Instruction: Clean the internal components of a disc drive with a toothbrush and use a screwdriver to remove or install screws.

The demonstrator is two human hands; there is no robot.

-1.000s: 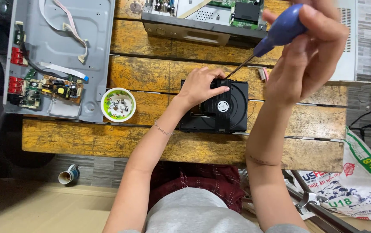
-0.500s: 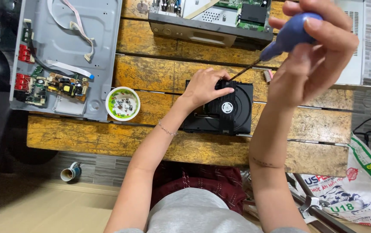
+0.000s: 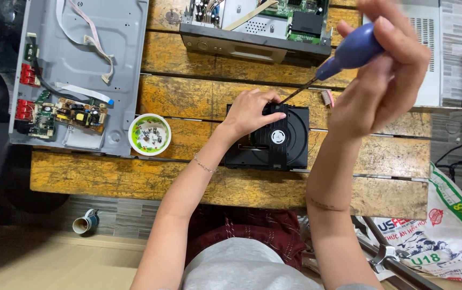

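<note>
Black square plastic disc drive unit [image 3: 279,145] with a round hub in its middle lies flat on the worn yellow-brown wooden plank bench [image 3: 188,96], about centre of view. Left hand [image 3: 252,110] rests on the drive's top left corner, fingers curled and pressed down on the casing, holding it in place. Right hand [image 3: 384,70] at 2 o'clock from the drive, raised above the bench, fingers wrapped tight round the blue handle of a screwdriver with a thin dark shaft [image 3: 344,56]. Shaft slants down toward 8 o'clock; tip meets the drive's top edge just beside the left fingertips. Exact contact spot hidden by the hand.

Small round white bowl with green rim [image 3: 149,134] holding small dark bits sits at 9 o'clock from the drive, near but apart. Open grey metal chassis tray [image 3: 80,70] with white ribbon cables, a small circuit board and red connectors at 10 o'clock, touching the bowl's left side or just beside it, cannot tell. Second opened grey player with green circuit board [image 3: 258,32] at 12 o'clock, along the bench's far edge. Small pink comb-like connector [image 3: 326,98] on the bench at 2 o'clock of the drive. White printed woven sack [image 3: 446,236] on the floor at 4 o'clock.
</note>
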